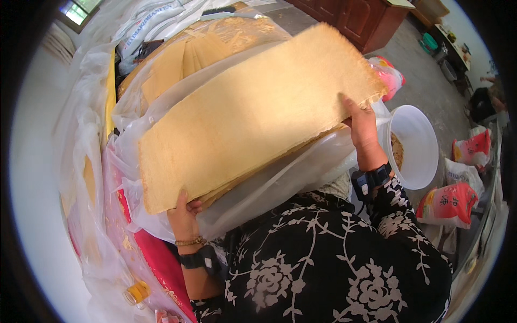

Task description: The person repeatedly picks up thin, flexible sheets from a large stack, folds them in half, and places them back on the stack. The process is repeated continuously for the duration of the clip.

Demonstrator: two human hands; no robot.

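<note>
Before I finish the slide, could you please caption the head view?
Left hand and right hand hold a rectangular tan sheet near a white bucket.

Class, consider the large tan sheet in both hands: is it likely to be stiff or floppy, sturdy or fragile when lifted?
The large tan sheet is probably fairly stiff: it looks nearly flat between the left hand and right hand, though sheets beneath may support it. It may be fragile, as its edges are ragged.

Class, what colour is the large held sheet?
The sheet is pale golden yellow, browner along its right end, in the head view.
</note>
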